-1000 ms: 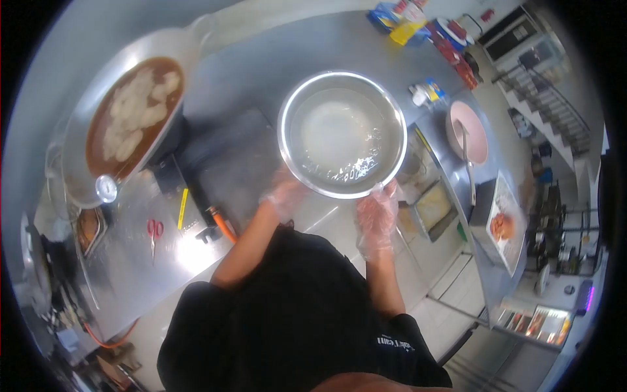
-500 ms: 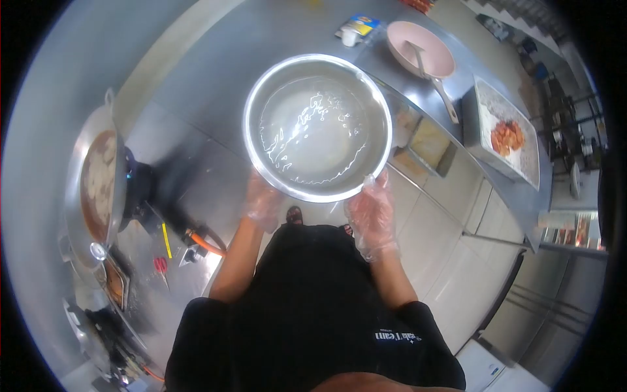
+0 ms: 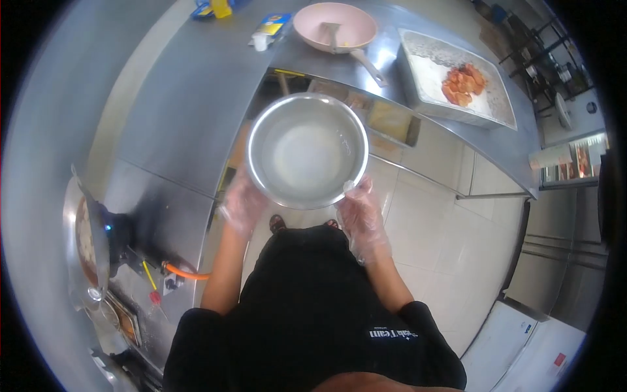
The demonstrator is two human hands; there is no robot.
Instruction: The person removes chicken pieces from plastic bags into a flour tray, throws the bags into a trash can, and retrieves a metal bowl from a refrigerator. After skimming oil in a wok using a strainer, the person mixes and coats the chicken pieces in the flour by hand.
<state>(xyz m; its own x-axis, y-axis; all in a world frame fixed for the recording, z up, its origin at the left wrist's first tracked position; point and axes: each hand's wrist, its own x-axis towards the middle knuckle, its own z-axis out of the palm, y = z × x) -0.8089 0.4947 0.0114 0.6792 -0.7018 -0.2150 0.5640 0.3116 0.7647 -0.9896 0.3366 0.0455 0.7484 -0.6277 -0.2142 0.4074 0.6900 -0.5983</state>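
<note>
A round steel bowl (image 3: pixel 253 171) is held level in front of my apron, with what looks like clear water inside. My left hand (image 3: pixel 243 199), in a clear plastic glove, grips the bowl's near left side; its fingertips are hidden behind the wall. On the near right rim, my gloved right hand (image 3: pixel 363 214) holds on with the thumb over the edge and the fingers underneath. Beyond the bowl, on the steel counter, stands a metal tray (image 3: pixel 418 55) of white powder with reddish-orange marinated pieces (image 3: pixel 462 85) lying in it.
A pink frying pan (image 3: pixel 310 26) with a spatula in it sits on the counter (image 3: pixel 176 91), beside a blue-yellow packet (image 3: pixel 271 26). At the left, a large pan (image 3: pixel 88 242) of brown liquid rests on a gas burner (image 3: pixel 121 228) with an orange hose (image 3: pixel 186 273). A lower shelf holds another tray (image 3: pixel 413 134).
My view has turned to the right along the counter. The bowl is lower and farther from me, both hands still on it, and the liquid's surface is calmer.
</note>
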